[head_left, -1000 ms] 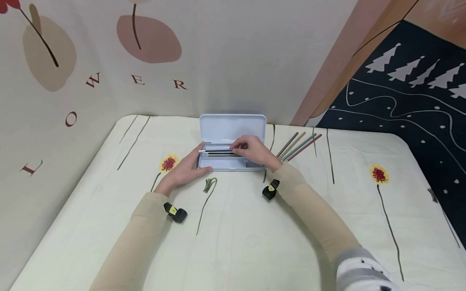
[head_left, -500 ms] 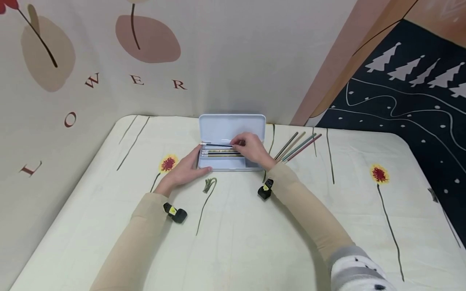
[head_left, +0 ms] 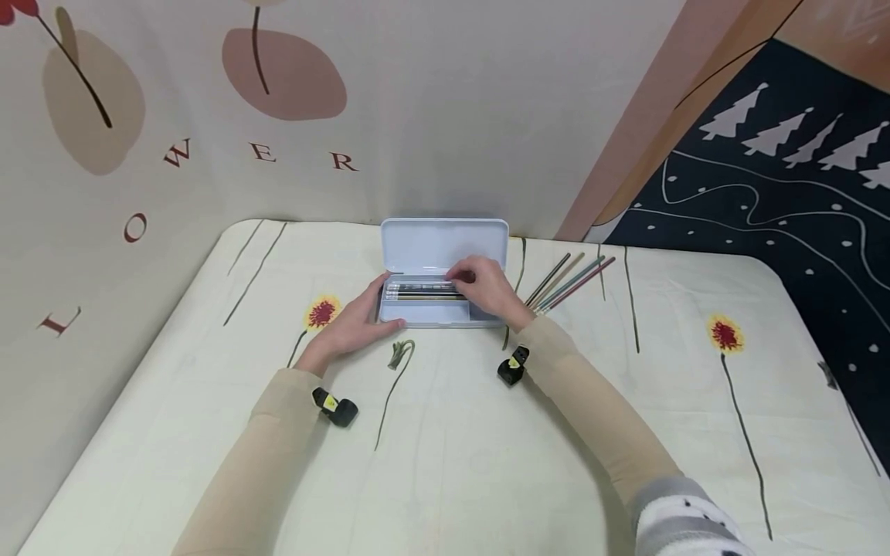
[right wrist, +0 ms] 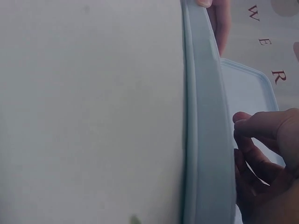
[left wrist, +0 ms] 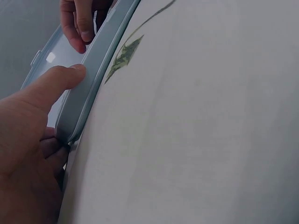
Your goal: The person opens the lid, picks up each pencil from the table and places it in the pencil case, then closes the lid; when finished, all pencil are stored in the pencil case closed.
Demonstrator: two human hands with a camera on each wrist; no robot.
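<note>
Left grip clasps the pale-blue rectangular plastic case, which could slide if the right grip, hold unclear, bumps it.

I seem to be in a home, room uncertain: a flower-print cloth drapes my bench, below a pale backdrop with letters and a dark one with white trees.
</note>
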